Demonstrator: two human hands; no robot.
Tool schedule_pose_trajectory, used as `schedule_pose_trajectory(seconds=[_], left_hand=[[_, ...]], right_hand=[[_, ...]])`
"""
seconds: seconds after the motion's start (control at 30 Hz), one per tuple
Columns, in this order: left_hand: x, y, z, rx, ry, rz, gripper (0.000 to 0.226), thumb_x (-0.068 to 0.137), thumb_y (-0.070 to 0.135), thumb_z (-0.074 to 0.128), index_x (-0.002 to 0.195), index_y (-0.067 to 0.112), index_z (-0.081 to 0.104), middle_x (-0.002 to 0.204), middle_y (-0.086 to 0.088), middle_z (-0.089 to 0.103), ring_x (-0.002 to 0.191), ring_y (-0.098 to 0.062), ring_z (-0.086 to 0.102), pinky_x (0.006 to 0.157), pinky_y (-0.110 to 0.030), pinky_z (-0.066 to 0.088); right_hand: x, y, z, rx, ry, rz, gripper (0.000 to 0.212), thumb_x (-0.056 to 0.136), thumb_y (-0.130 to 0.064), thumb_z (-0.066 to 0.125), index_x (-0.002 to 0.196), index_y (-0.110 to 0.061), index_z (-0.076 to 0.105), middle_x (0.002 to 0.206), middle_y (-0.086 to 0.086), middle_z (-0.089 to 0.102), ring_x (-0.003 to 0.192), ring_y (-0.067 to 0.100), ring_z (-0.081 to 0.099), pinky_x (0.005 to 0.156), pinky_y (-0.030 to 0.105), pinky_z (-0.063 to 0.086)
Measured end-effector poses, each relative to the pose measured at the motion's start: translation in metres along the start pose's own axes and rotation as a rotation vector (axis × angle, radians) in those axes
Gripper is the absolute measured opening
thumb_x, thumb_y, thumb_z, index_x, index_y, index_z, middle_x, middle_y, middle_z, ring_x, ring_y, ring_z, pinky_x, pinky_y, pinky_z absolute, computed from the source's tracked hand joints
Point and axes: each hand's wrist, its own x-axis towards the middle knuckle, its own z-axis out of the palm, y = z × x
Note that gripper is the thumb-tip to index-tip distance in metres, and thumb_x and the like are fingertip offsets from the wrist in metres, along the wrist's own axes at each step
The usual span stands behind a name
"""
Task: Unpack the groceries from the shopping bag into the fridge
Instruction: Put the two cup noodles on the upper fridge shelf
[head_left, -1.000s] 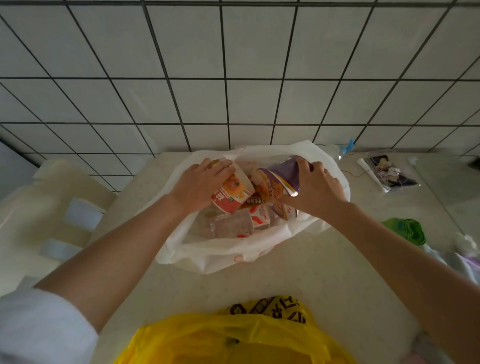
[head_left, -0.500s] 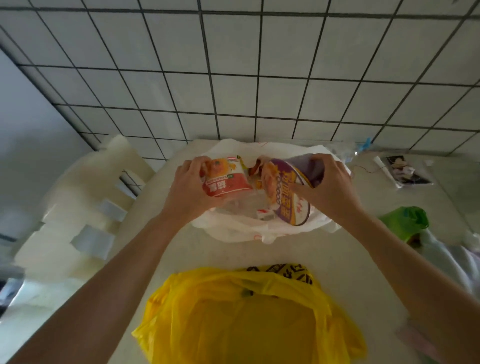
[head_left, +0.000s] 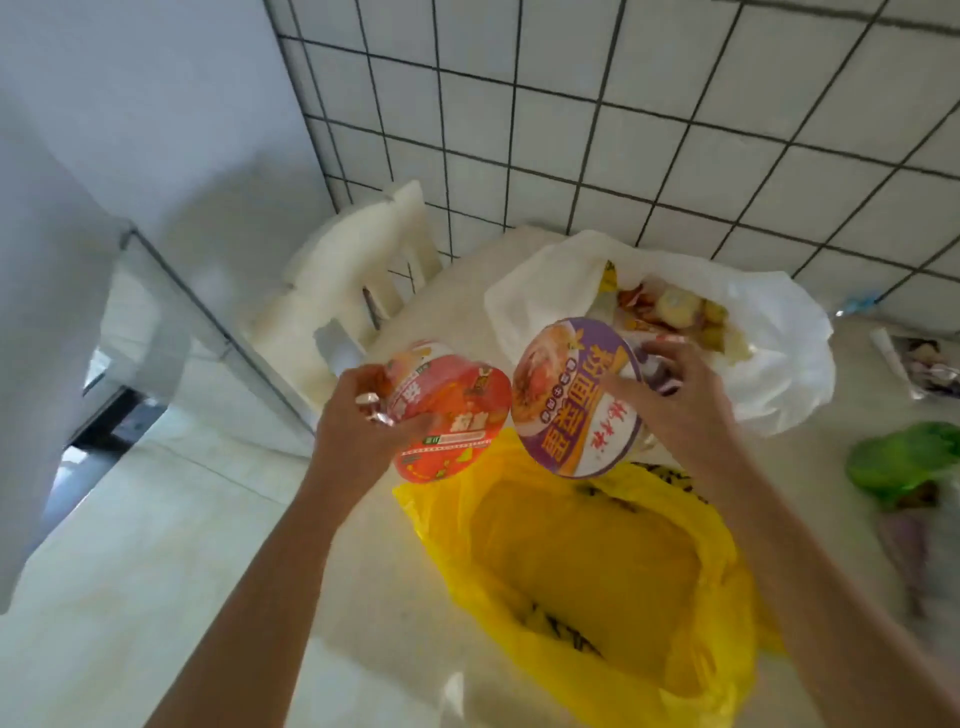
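Note:
My left hand (head_left: 358, 421) grips a red instant noodle cup (head_left: 449, 415), its lid turned toward me. A purple instant noodle cup (head_left: 574, 397) is held in my right hand (head_left: 670, 400), tilted with its lid facing me. Both cups hang in the air side by side, in front of the white shopping bag (head_left: 779, 353), which lies open on the counter with several snack packets (head_left: 670, 306) inside. The fridge (head_left: 78, 260) stands at the left, blurred, white and grey.
A yellow plastic bag (head_left: 597, 561) lies open on the counter (head_left: 374, 597) just below the cups. A white plastic chair (head_left: 348, 280) stands between the counter and the fridge. A green bag (head_left: 904, 457) and a small packet (head_left: 930, 364) lie at the right. Tiled wall behind.
Both hands lifted the two noodle cups out of the white bag and carried them toward me and left. The view swung left, bringing the fridge into sight.

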Motion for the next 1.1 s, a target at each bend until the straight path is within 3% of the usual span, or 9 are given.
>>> schedule_pose_trajectory(seconds=[0.1, 0.2, 0.27, 0.37, 0.43, 0.57, 0.77, 0.97, 1.1], left_hand=[[-0.051, -0.035, -0.045, -0.084, 0.060, -0.111, 0.076, 0.049, 0.036, 0.089, 0.114, 0.021, 0.054, 0.100, 0.011, 0.062, 0.082, -0.006, 0.061, 0.064, -0.018, 0.046], [-0.107, -0.070, -0.087, -0.171, 0.176, -0.222, 0.056, 0.066, 0.019, 0.088, 0.113, 0.020, 0.057, 0.094, 0.008, 0.062, 0.080, -0.013, 0.064, 0.061, -0.017, 0.046], [-0.147, -0.095, -0.115, -0.230, 0.241, -0.305, 0.061, 0.064, 0.031, 0.087, 0.116, 0.030, 0.056, 0.097, 0.006, 0.062, 0.082, -0.014, 0.065, 0.061, -0.019, 0.045], [-0.209, -0.133, -0.157, -0.310, 0.305, -0.382, 0.076, 0.047, 0.055, 0.079, 0.118, 0.037, 0.057, 0.104, 0.001, 0.063, 0.087, -0.018, 0.067, 0.068, -0.030, 0.053], [-0.249, -0.157, -0.183, -0.349, 0.346, -0.433, 0.075, 0.049, 0.058, 0.079, 0.118, 0.038, 0.057, 0.108, -0.001, 0.064, 0.092, -0.020, 0.068, 0.075, -0.038, 0.056], [-0.322, -0.198, -0.228, -0.421, 0.438, -0.524, 0.071, 0.057, 0.058, 0.076, 0.120, 0.037, 0.054, 0.112, -0.002, 0.063, 0.098, -0.020, 0.065, 0.078, -0.038, 0.055], [-0.402, -0.233, -0.284, -0.582, 0.653, -0.610, 0.074, 0.060, 0.052, 0.077, 0.126, 0.027, 0.053, 0.112, -0.004, 0.065, 0.096, -0.021, 0.065, 0.068, -0.032, 0.050], [-0.436, -0.260, -0.331, -0.722, 0.859, -0.661, 0.072, 0.060, 0.052, 0.072, 0.123, 0.024, 0.053, 0.111, -0.004, 0.066, 0.097, -0.023, 0.064, 0.072, -0.036, 0.049], [-0.430, -0.275, -0.367, -0.795, 0.952, -0.679, 0.061, 0.075, 0.047, 0.071, 0.126, 0.019, 0.051, 0.105, -0.002, 0.065, 0.095, -0.023, 0.062, 0.078, -0.040, 0.048]], right_hand=[[-0.043, -0.010, 0.035, 0.064, -0.082, 0.010, 0.045, 0.076, -0.026, 0.078, 0.113, -0.017, 0.054, 0.088, -0.014, 0.059, 0.077, 0.006, 0.062, 0.058, 0.025, 0.047], [-0.092, -0.020, 0.068, 0.106, -0.179, 0.028, 0.046, 0.077, -0.022, 0.077, 0.115, -0.015, 0.053, 0.088, -0.018, 0.057, 0.077, 0.005, 0.061, 0.061, 0.027, 0.049], [-0.127, -0.026, 0.090, 0.107, -0.212, 0.030, 0.045, 0.076, -0.023, 0.078, 0.115, -0.016, 0.056, 0.088, -0.019, 0.057, 0.079, 0.012, 0.063, 0.067, 0.032, 0.052], [-0.185, -0.036, 0.122, 0.176, -0.295, 0.040, 0.039, 0.076, -0.022, 0.077, 0.110, -0.018, 0.058, 0.090, -0.011, 0.062, 0.076, 0.007, 0.062, 0.056, 0.023, 0.049], [-0.223, -0.040, 0.143, 0.205, -0.371, 0.045, 0.046, 0.070, -0.032, 0.081, 0.108, -0.019, 0.061, 0.100, -0.005, 0.066, 0.082, 0.011, 0.065, 0.059, 0.025, 0.047], [-0.291, -0.047, 0.184, 0.190, -0.504, 0.041, 0.064, 0.053, -0.055, 0.075, 0.108, -0.025, 0.063, 0.104, -0.008, 0.069, 0.092, 0.017, 0.068, 0.068, 0.033, 0.052], [-0.367, -0.065, 0.240, 0.195, -0.729, 0.061, 0.040, 0.064, -0.043, 0.073, 0.099, -0.029, 0.062, 0.103, -0.002, 0.069, 0.091, 0.018, 0.068, 0.066, 0.031, 0.052], [-0.412, -0.089, 0.300, 0.209, -0.889, 0.122, 0.032, 0.081, -0.029, 0.071, 0.110, -0.024, 0.060, 0.101, 0.000, 0.069, 0.087, 0.017, 0.068, 0.064, 0.033, 0.051], [-0.424, -0.108, 0.344, 0.228, -0.963, 0.188, 0.029, 0.084, -0.028, 0.066, 0.112, -0.025, 0.060, 0.105, 0.003, 0.069, 0.094, 0.023, 0.066, 0.067, 0.038, 0.054]])
